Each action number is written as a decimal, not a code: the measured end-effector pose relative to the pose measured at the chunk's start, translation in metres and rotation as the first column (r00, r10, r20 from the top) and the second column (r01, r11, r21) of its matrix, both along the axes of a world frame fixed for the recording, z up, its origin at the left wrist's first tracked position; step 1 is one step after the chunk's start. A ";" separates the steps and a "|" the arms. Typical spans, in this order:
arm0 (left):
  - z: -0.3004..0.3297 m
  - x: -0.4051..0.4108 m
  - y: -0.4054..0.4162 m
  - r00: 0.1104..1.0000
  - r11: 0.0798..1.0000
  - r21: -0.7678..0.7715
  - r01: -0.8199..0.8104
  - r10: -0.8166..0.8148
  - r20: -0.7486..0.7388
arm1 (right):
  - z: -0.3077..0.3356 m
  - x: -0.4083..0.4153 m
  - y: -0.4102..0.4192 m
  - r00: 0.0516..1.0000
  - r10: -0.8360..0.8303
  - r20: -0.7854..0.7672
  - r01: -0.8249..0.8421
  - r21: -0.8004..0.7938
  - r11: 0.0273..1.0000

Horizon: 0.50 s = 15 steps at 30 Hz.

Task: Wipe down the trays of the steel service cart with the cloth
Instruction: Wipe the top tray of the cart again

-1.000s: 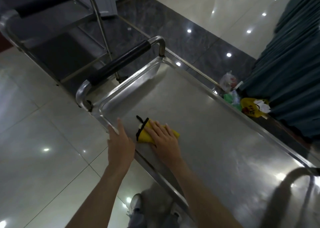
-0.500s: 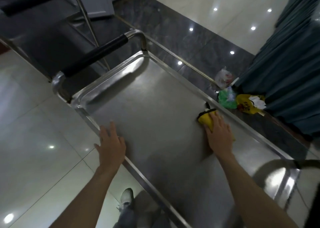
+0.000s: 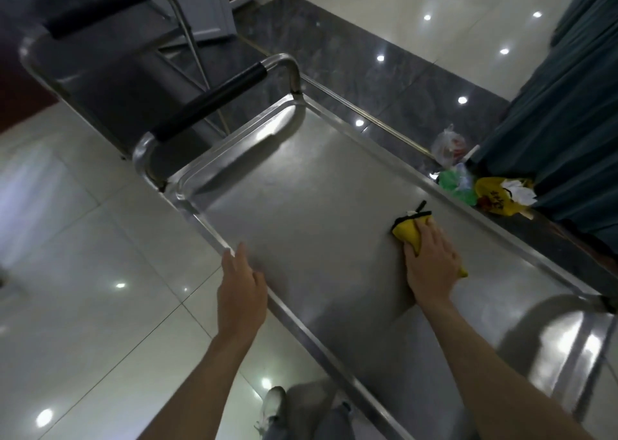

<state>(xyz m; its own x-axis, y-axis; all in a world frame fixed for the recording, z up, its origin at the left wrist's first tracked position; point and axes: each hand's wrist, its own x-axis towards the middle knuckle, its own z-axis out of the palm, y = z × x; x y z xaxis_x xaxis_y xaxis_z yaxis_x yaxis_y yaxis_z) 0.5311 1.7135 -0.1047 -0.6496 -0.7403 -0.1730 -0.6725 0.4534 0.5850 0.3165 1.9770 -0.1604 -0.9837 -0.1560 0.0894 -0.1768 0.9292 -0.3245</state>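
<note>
Now one cloth under flat right hand, left hand flat on one tray rim

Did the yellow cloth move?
Yes. The yellow cloth slid from the tray's near rim by the left hand across toward the far rim.

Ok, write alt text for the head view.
A right hand presses a yellow cloth flat on a steel cart's top tray, near its far rim. The left hand rests on the near rim.
</note>
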 end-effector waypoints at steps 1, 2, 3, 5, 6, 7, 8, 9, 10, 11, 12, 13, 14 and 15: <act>0.000 0.004 0.001 1.000 1.000 0.010 0.023 -0.023 -0.010 | 0.001 0.012 -0.017 1.000 0.026 -0.003 -0.026 -0.005 1.000; -0.002 0.007 0.001 0.999 0.999 0.014 0.039 -0.039 -0.017 | 0.003 0.025 -0.035 0.998 0.055 0.000 -0.055 -0.009 0.998; -0.002 0.011 0.002 0.999 0.999 0.022 0.047 -0.047 -0.022 | 0.005 0.039 -0.053 0.996 0.090 0.010 -0.090 -0.014 0.996; 0.001 0.019 0.003 0.997 0.996 0.054 0.069 -0.067 -0.044 | 0.006 0.067 -0.086 0.984 0.173 0.034 -0.172 -0.023 0.985; 0.002 0.023 0.003 0.995 0.995 0.063 0.083 -0.080 -0.057 | 0.004 0.081 -0.101 0.975 0.216 0.045 -0.215 -0.031 0.976; 0.002 0.026 0.002 0.994 0.993 0.065 0.098 -0.094 -0.064 | 0.003 0.096 -0.115 0.964 0.261 0.049 -0.259 -0.045 0.965; 0.001 0.029 0.001 0.991 0.991 0.059 0.118 -0.114 -0.067 | 0.001 0.110 -0.127 0.950 0.309 0.042 -0.306 -0.062 0.950; 0.000 0.032 0.000 0.989 0.990 0.049 0.135 -0.131 -0.066 | 0.000 0.123 -0.135 0.934 0.357 0.020 -0.355 -0.070 0.932; -0.002 0.034 -0.001 0.988 0.989 0.039 0.142 -0.139 -0.062 | 0.000 0.134 -0.141 0.916 0.402 -0.005 -0.402 -0.059 0.914; -0.003 0.036 -0.001 0.988 0.989 0.026 0.143 -0.142 -0.062 | 0.000 0.144 -0.143 0.897 0.442 -0.026 -0.442 -0.032 0.896; -0.005 0.036 0.001 0.988 0.989 0.005 0.145 -0.144 -0.060 | -0.001 0.150 -0.142 0.878 0.476 -0.045 -0.476 0.000 0.879; -0.006 0.035 0.004 0.987 0.988 -0.023 0.151 -0.152 -0.050 | -0.002 0.152 -0.141 0.861 0.505 -0.064 -0.505 0.020 0.863; -0.006 0.034 0.008 0.986 0.986 -0.050 0.160 -0.162 -0.032 | -0.003 0.151 -0.139 0.844 0.531 -0.082 -0.530 0.026 0.847; -0.005 0.031 0.014 0.986 0.984 -0.071 0.165 -0.166 -0.009 | -0.005 0.148 -0.135 0.826 0.556 -0.091 -0.556 0.027 0.831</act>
<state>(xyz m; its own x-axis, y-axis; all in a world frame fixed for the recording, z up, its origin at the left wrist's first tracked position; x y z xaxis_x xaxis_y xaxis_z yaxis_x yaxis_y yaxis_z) 0.5620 1.7270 -0.1101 -0.7665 -0.6319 -0.1146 -0.5762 0.5979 0.5572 0.4640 1.8420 -0.1653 -0.7182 -0.6736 0.1746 -0.6919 0.6646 -0.2820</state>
